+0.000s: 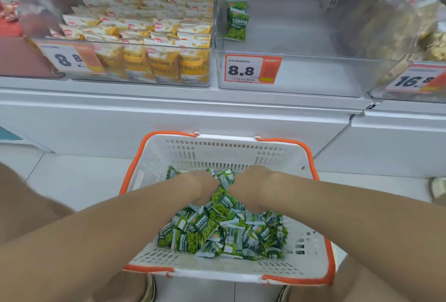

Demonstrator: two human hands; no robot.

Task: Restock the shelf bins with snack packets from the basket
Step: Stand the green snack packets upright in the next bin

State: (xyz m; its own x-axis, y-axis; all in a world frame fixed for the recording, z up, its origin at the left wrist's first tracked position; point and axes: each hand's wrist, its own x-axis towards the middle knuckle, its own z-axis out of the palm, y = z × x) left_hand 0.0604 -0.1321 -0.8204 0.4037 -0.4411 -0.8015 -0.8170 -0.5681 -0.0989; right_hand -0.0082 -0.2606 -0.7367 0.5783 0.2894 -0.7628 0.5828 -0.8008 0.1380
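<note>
Snack packets [224, 231] in basket [226, 149] over pale floor [72, 181] before shelf [169, 108]; left hand [200, 187], right hand [251, 186] among them, grip unclear.

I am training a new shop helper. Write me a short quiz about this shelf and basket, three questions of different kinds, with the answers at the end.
1. Where are the left hand and the right hand? A: on the floor. B: in the basket, among the green packets. C: in the bin of yellow packets.
2. True or false: the middle bin is full of green packets.
3. Fill in: the price tag on the middle bin reads ___.

Key: 1 B. 2 False: only two packets stand in it, near its left wall. 3 8.8.
</note>
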